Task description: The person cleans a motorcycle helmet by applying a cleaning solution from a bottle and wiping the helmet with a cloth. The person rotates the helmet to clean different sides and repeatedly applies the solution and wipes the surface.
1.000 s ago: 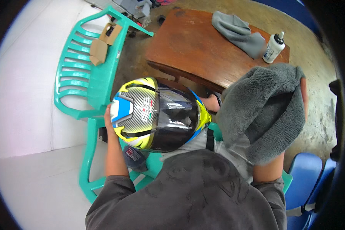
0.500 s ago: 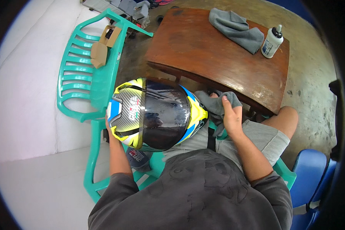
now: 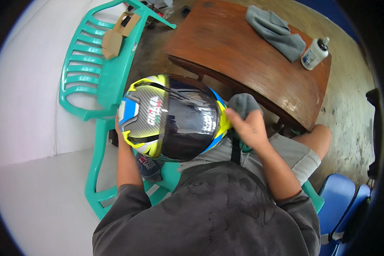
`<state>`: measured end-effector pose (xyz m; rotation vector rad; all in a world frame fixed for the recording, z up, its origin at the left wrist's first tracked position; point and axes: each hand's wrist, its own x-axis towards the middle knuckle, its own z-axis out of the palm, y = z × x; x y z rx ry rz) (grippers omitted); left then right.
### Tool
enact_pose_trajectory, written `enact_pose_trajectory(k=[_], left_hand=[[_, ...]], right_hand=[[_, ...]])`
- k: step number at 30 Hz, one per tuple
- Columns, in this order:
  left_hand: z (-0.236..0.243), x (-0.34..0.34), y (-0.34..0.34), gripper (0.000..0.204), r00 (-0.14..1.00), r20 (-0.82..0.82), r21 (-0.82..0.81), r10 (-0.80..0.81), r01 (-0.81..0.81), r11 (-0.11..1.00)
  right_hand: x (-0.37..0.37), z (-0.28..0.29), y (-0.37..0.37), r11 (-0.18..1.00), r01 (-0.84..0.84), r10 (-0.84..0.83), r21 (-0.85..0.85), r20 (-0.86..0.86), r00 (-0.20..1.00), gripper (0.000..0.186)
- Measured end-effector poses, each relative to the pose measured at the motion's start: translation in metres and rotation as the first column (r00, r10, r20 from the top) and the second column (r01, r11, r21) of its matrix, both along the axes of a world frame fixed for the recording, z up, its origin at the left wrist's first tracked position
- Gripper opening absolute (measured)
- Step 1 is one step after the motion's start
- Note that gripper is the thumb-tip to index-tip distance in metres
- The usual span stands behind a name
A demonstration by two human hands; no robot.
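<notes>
A full-face helmet [image 3: 190, 121] in yellow, blue, white and carbon-look black lies across my lap, its dark glossy visor facing up. At its left end, my left hand [image 3: 119, 127] supports the crown; most of the fingers are hidden behind the shell. My right hand [image 3: 251, 130] is at the chin end with a grey cloth [image 3: 244, 104] bunched in it. Its thumb rests against the yellow chin bar, while the other fingers are mostly out of sight.
Ahead stands a brown wooden table [image 3: 234, 47], bearing another grey cloth [image 3: 275, 32] and a white bottle [image 3: 315, 54] with a nozzle. A green plastic chair [image 3: 115, 81] at the left holds an opened cardboard box [image 3: 112, 42]. Blue chairs [image 3: 337, 198] are at the lower right.
My right hand has moved left onto the helmet's chin bar, bunching the cloth that hung spread out before. The helmet has turned slightly, and the whole view has shifted a little.
</notes>
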<state>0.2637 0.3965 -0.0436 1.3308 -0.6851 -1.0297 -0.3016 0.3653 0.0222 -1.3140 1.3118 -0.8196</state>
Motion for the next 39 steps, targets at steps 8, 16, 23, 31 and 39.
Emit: enact_pose_trajectory(k=[8, 16, 23, 31, 39], left_hand=[[0.052, -0.069, 0.000, 0.053, 0.978, 0.203, -0.025, -0.048, 0.054, 0.998], [0.109, -0.122, 0.001, 0.057, 0.957, 0.289, 0.014, -0.008, 0.004, 1.000], [0.135, -0.180, 0.056, 0.062, 0.911, 0.377, 0.017, 0.169, -0.189, 0.982], [0.147, -0.222, 0.104, 0.048, 0.458, 0.887, 0.038, 0.061, -0.203, 0.978], [0.143, -0.204, 0.081, 0.104, 0.466, 0.874, -0.032, -0.135, 0.334, 0.942]], right_hand=[[0.007, -0.088, 0.011, 0.847, 0.207, -0.422, 0.490, 0.383, 0.822, 0.044], [0.030, -0.095, 0.019, 0.822, 0.132, -0.489, 0.553, 0.570, 0.660, 0.032], [0.025, -0.090, -0.051, 0.779, -0.003, -0.433, 0.627, 0.542, 0.721, 0.035], [0.051, -0.124, -0.090, 0.887, -0.009, -0.238, 0.461, 0.475, 0.847, 0.034], [-0.037, -0.115, -0.032, 0.928, 0.201, -0.181, 0.313, -0.090, 0.979, 0.044]])
